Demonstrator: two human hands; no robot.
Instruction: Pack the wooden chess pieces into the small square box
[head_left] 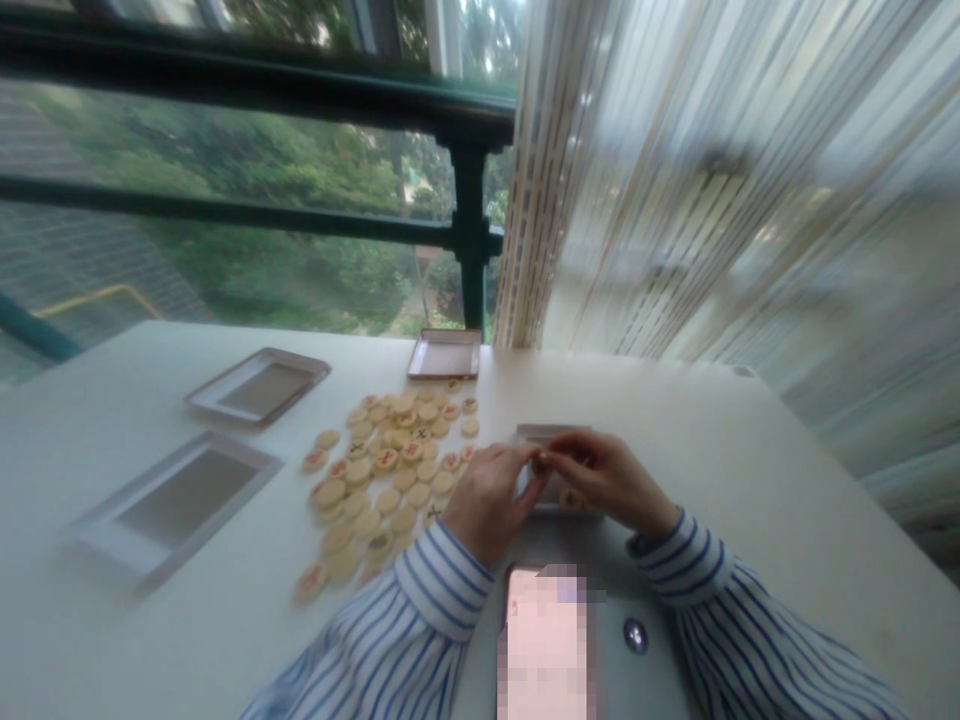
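My left hand (491, 500) and my right hand (619, 485) meet over a shallow tray (562, 431). Between their fingertips is a small round wooden game piece (540, 463), pinched by both and partly covered by the fingers. Another wooden piece (573, 498) lies in that tray, below my right hand. To the left of my left hand spreads a loose heap of round wooden pieces (403, 440), some with red marks and some with black ones. The marks are too blurred to read.
Three more trays stand on the white table (757, 480): one at the back (480, 360), a rounded one (196, 402) at left, and a larger white one (79, 528) nearer. Before me lie a phone (547, 650) and a shiny oval object (635, 636). A curtain (675, 200) hangs behind.
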